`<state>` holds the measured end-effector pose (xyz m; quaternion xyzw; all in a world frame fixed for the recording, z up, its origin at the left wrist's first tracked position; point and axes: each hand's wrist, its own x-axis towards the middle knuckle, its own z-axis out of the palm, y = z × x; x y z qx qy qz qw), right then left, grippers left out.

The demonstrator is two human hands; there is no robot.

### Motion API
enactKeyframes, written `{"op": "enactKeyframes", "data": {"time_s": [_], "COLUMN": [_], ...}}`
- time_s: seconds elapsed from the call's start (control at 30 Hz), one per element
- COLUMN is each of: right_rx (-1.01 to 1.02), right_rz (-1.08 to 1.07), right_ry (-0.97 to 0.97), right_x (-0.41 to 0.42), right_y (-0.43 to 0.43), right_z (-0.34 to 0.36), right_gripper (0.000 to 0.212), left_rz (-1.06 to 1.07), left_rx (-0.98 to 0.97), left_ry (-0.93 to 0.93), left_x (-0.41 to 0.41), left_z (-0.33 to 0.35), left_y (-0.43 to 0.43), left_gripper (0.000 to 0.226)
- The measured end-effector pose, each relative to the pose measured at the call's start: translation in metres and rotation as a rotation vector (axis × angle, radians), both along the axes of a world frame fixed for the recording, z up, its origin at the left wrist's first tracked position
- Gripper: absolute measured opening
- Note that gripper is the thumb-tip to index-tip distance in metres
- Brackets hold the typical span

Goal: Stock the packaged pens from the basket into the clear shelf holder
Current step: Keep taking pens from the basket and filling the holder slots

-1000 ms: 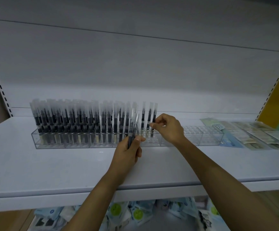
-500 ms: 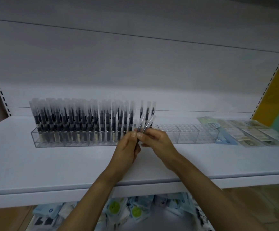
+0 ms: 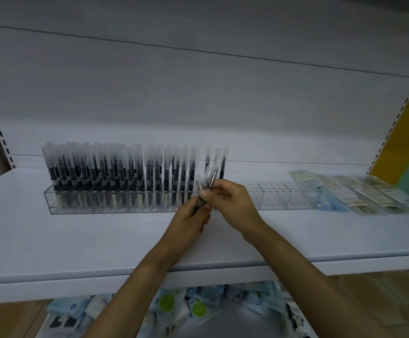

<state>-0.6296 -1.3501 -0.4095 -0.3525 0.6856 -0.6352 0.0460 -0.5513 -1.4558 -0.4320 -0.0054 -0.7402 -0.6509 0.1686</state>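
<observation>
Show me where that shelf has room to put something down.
Bare shelf lies before the clear holder, beside the left hand and right hand. The holder's right half has empty slots. Crowded: its left half, full of pens, and flat packets far right.

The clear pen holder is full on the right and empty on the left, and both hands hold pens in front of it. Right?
Not quite. The head view shows the clear holder packed with standing pens on its left side, and empty on the right. The rest holds: the left hand and right hand hold a few wrapped pens in front of it.
</observation>
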Motion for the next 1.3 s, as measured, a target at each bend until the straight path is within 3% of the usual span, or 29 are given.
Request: {"op": "enactKeyframes", "data": {"time_s": [0.2, 0.33, 0.43, 0.57, 0.73, 0.87, 0.93, 1.0, 1.1, 1.3], "right_rx": [0.045, 0.089, 0.143, 0.055, 0.076, -0.113, -0.164, -0.094, 0.066, 0.207], "right_rz": [0.034, -0.021, 0.024, -0.038, -0.040, -0.188, -0.305, -0.356, -0.359, -0.353], "right_ry": [-0.065, -0.063, -0.133, -0.175, -0.115, -0.178, -0.149, -0.088, 0.023, 0.190], "right_x": [0.006, 0.003, 0.002, 0.002, 0.005, -0.018, -0.042, -0.061, -0.075, -0.087], "right_y": [-0.001, 0.000, 0.002, 0.006, 0.008, 0.012, 0.016, 0.016, 0.011, 0.010], "right_z": [-0.001, 0.002, 0.001, -0.002, 0.003, 0.029, 0.039, 0.036, 0.021, 0.004], "right_gripper": [0.020, 0.023, 0.023, 0.016, 0.014, 0.013, 0.012, 0.009, 0.007, 0.005], "left_rz": [0.000, 0.014, 0.061, 0.090, 0.089, 0.130, 0.148, 0.141, 0.113, 0.085], "left_rx": [0.075, 0.131, 0.066, 0.055, 0.048, 0.185, 0.242, 0.204, 0.114, 0.126], "left_ry": [0.003, -0.022, 0.012, 0.080, 0.089, 0.017, -0.016, -0.018, 0.019, 0.037], "left_x": [0.004, 0.003, 0.002, 0.003, 0.004, -0.003, -0.004, -0.003, -0.001, -0.002], "left_z": [0.005, 0.003, 0.001, 0.004, 0.003, -0.001, 0.000, -0.001, -0.004, -0.004], "left_y": [0.003, 0.002, -0.001, -0.001, -0.002, -0.003, -0.003, -0.002, -0.003, -0.004], "left_gripper": [0.014, 0.022, 0.018, 0.006, 0.009, 0.023, 0.028, 0.026, 0.023, 0.022]}}
